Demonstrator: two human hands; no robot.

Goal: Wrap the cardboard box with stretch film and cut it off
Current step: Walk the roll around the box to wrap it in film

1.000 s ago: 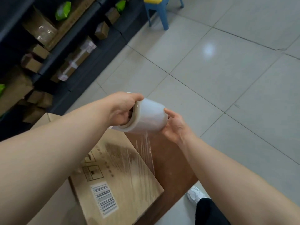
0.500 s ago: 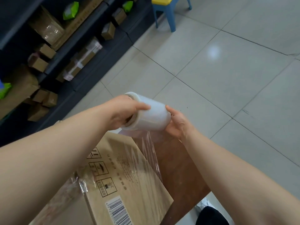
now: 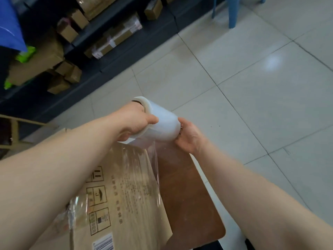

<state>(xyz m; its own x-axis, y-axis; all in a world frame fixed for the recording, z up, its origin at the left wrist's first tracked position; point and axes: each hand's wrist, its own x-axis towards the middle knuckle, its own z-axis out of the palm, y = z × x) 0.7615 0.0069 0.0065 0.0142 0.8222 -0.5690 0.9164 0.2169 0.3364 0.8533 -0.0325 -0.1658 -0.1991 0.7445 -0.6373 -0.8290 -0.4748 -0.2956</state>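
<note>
A brown cardboard box (image 3: 126, 204) with printed handling symbols and a barcode label lies on a brown wooden table (image 3: 189, 195). Above its far edge I hold a white roll of stretch film (image 3: 160, 123) between both hands. My left hand (image 3: 135, 121) grips the roll's left end. My right hand (image 3: 189, 138) holds its right end. A clear sheet of film (image 3: 144, 170) runs from the roll down over the box's top, and crumpled film clings to the box's left side (image 3: 72, 217).
Dark shelving (image 3: 115, 56) stacked with small cardboard parcels runs along the left and top. A blue stool leg (image 3: 232, 13) stands at the top on the pale tiled floor (image 3: 252, 87). A wooden chair frame (image 3: 14, 130) sits at the left edge.
The roll and both hands have shifted a little away from me over the box's far edge, and more film lies stretched across the box top. The view has tilted down and left.
</note>
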